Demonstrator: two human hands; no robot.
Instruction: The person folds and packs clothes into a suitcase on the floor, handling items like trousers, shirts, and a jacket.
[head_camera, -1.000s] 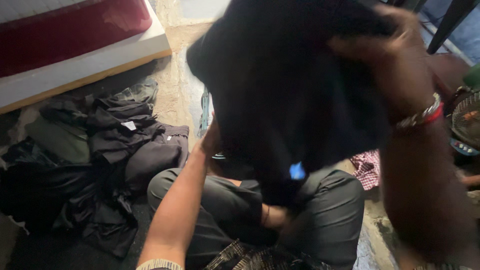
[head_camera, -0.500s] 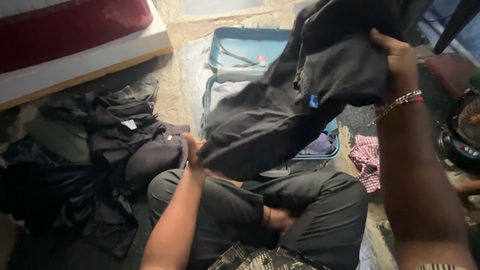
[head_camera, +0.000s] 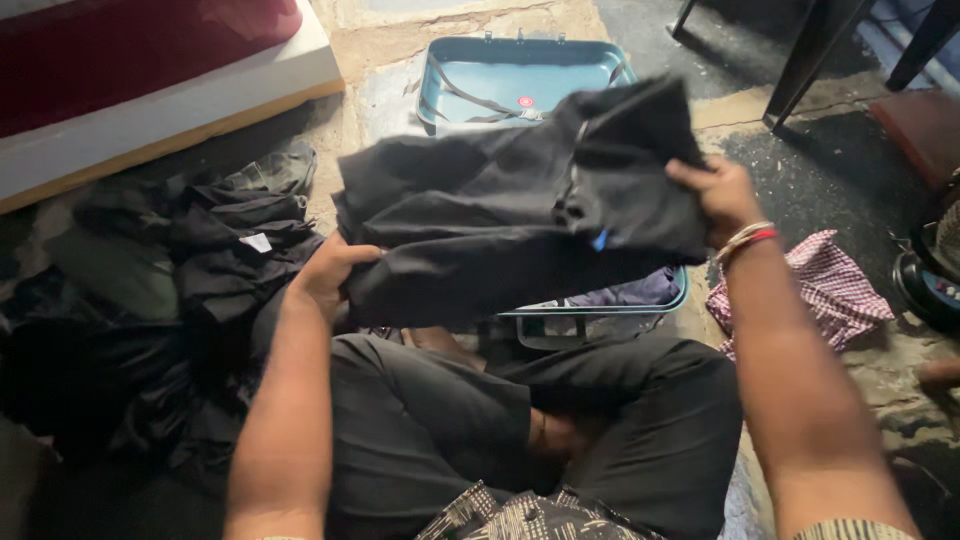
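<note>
Both hands, L (head_camera: 325, 275) & R (head_camera: 722, 195), gripping dark garment (head_camera: 510, 215) edges, over open suitcase (head_camera: 520, 85)

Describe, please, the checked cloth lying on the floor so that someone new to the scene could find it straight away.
Start at the open blue suitcase on the stone floor, then look past its near right corner, just beyond the right hand gripping the dark garment. The checked cloth lies crumpled there. Its red and white pattern sets it apart from the dark clothes around.
</note>
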